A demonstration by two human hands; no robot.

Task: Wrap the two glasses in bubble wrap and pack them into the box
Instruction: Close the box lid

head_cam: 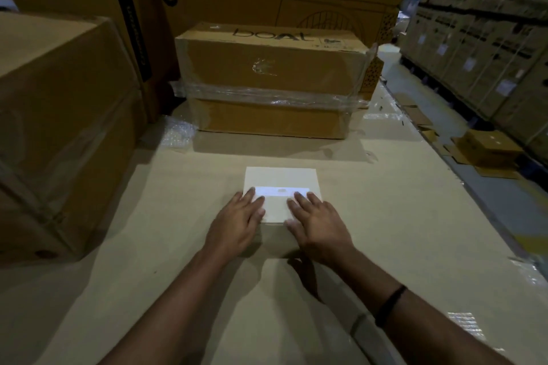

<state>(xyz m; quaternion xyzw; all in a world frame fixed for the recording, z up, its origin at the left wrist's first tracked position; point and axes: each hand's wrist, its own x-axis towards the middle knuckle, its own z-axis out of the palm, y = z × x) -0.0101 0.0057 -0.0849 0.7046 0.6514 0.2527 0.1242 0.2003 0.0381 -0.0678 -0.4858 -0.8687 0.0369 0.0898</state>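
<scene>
Plainly, left grip [240,225] and right grip [317,222] press flat, straight-fingered, on the closed white box [281,178]; its contents are hidden.

both hands, left hand [237,224] and right hand [315,224], lie flat with straight fingers on a small white box [281,179] sitting on the cardboard-covered table [385,216], taped brown carton [272,80] right behind it
</scene>
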